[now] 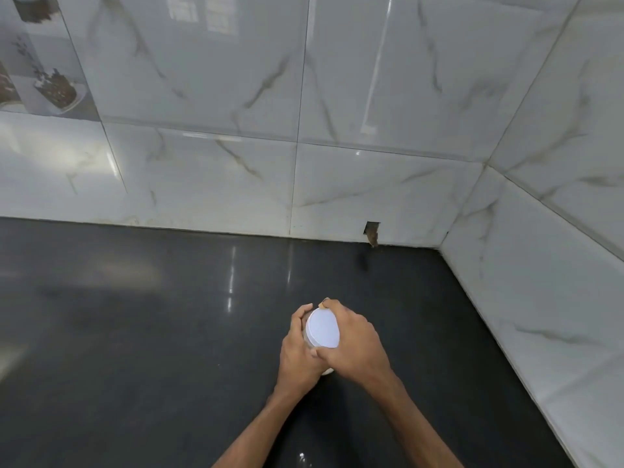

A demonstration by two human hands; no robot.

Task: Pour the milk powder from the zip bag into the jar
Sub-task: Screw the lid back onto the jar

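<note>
A small jar stands on the black counter (135, 332), topped by a round white lid (323, 328). My left hand (299, 352) wraps around the jar's body from the left, hiding most of it. My right hand (353, 342) grips the lid's rim from the right, fingers curled over its far edge and thumb at the near edge. Only a sliver of the jar's base (327, 371) shows below my hands. No zip bag is in view.
Glossy marble-pattern wall tiles (337, 180) rise behind the counter and along the right side (540, 298), meeting in a corner. A small chipped hole (372, 233) sits at the base of the back wall.
</note>
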